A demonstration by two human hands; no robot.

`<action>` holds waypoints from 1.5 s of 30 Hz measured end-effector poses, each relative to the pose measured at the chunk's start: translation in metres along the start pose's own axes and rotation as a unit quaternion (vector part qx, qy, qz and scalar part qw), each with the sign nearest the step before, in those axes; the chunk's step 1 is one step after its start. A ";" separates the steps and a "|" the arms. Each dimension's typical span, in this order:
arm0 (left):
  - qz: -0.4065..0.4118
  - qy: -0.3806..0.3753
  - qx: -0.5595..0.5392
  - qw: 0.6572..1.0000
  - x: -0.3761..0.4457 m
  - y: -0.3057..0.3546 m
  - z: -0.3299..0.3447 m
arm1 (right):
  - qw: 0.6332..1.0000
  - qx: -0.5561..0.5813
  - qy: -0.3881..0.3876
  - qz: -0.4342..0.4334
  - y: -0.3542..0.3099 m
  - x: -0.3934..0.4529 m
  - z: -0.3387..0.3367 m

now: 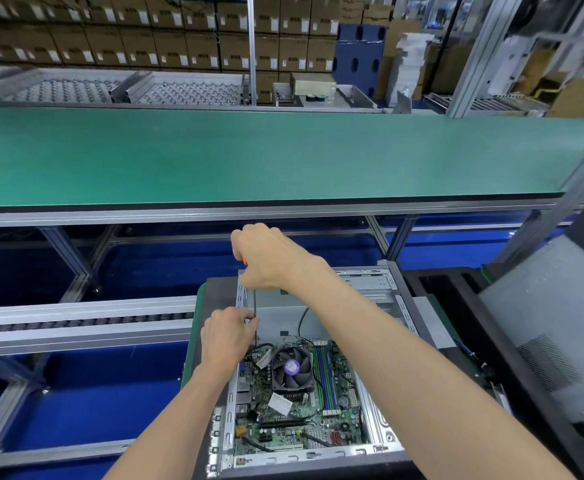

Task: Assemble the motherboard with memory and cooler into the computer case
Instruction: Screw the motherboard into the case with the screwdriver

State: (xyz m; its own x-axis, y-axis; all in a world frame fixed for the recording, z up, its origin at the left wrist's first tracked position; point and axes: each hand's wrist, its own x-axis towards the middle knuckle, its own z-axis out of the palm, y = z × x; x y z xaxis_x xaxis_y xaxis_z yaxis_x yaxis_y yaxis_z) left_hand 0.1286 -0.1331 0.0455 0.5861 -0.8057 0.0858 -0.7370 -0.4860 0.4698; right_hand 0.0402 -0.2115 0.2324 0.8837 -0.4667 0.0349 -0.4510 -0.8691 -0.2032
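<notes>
Stretching across the upper half of the view, a smooth green bench top [283, 154] with an aluminium front rail runs from side to side; behind it stand stacked brown cartons [138, 32] and ball-transfer tables [179, 90]. Below the bench, deep blue panels sit inside a silver extruded frame, and a roller conveyor [76, 323] leads in from the left.

The open computer case [384, 424], grey sheet metal with punched slots along its edges, lies on a dark pallet at the lower centre. Inside it the green motherboard [283, 427] lies flat, carrying a round black cooler fan [291, 367] with a purple hub and blue-and-green memory slots [326, 375] just right of the fan.

The right hand [266, 258] is curled round the orange-tipped handle of a screwdriver [255, 313], whose thin dark shaft drops straight down. The left hand [226, 336] pinches that shaft low, near the case's far-left corner. A grey perforated side panel [546, 341] leans at the right, well apart from both arms.
</notes>
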 end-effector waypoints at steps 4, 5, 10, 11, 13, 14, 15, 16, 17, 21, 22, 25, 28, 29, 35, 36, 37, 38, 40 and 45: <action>0.002 -0.002 -0.011 1.000 0.001 0.000 0.000 | 0.998 -0.032 0.046 0.043 0.003 -0.001 0.003; 0.004 -0.003 -0.014 1.000 0.000 0.000 0.000 | 0.996 -0.048 0.058 0.055 0.003 -0.001 0.005; 0.004 -0.002 -0.016 1.000 0.000 0.000 -0.001 | 0.997 -0.056 0.039 0.034 0.004 0.000 0.002; 0.005 -0.001 -0.014 1.000 0.000 0.000 -0.001 | 0.999 -0.034 0.021 0.014 0.005 0.000 -0.001; 0.008 -0.001 -0.018 1.000 0.000 -0.001 0.000 | 1.000 -0.011 -0.012 -0.012 0.007 0.001 -0.003; 0.008 -0.001 -0.020 1.000 0.000 -0.001 0.000 | 1.000 -0.015 -0.022 -0.013 0.007 0.002 -0.003; 0.008 0.001 -0.019 1.000 0.000 -0.001 0.000 | 1.000 -0.018 -0.024 -0.007 0.007 0.002 -0.002; 0.007 0.002 -0.016 1.000 0.000 -0.001 0.000 | 1.000 -0.015 -0.021 0.000 0.007 0.002 -0.002; 0.008 0.003 -0.013 1.000 0.000 -0.001 0.000 | 1.000 -0.010 -0.013 0.006 0.007 0.002 0.000; 0.014 0.008 -0.008 1.000 0.001 -0.002 0.002 | 0.999 0.014 0.041 0.028 0.004 -0.003 0.004; 0.014 0.008 -0.007 1.000 0.001 -0.002 0.002 | 0.997 0.022 0.054 0.040 0.001 -0.004 0.006; 0.015 0.014 -0.005 1.000 0.001 -0.002 0.003 | 0.988 0.041 0.109 0.106 -0.008 -0.004 0.013; 0.018 0.015 -0.007 1.000 0.001 -0.003 0.003 | 0.981 0.042 0.136 0.136 -0.007 -0.005 0.017; 0.014 0.014 -0.008 1.000 0.001 -0.003 0.003 | 0.983 0.038 0.125 0.126 -0.006 -0.005 0.015; 0.008 0.014 0.011 1.000 0.002 -0.003 0.004 | 0.996 0.048 0.035 0.064 0.002 -0.011 0.002; 0.006 0.014 0.015 1.000 0.002 -0.003 0.004 | 0.997 0.055 0.027 0.053 0.001 -0.012 0.002; 0.005 0.014 0.016 1.000 0.002 -0.004 0.005 | 0.997 0.058 0.024 0.042 0.000 -0.012 0.003; 0.005 0.014 0.016 1.000 0.002 -0.004 0.005 | 0.997 0.056 0.023 0.037 0.000 -0.012 0.004; 0.007 0.016 0.017 1.000 0.001 -0.003 0.004 | 0.998 0.045 0.032 0.038 0.000 -0.011 0.004; 0.012 0.018 0.027 0.999 0.001 -0.003 0.004 | 0.997 0.033 0.040 0.051 0.000 -0.009 0.003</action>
State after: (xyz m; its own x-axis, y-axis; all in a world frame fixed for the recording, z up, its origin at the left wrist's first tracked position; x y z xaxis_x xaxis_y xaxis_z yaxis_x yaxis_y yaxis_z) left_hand 0.1299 -0.1341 0.0409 0.5785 -0.8056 0.1278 -0.7676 -0.4847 0.4193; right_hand 0.0324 -0.2064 0.2295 0.8196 -0.5661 0.0880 -0.5264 -0.8048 -0.2744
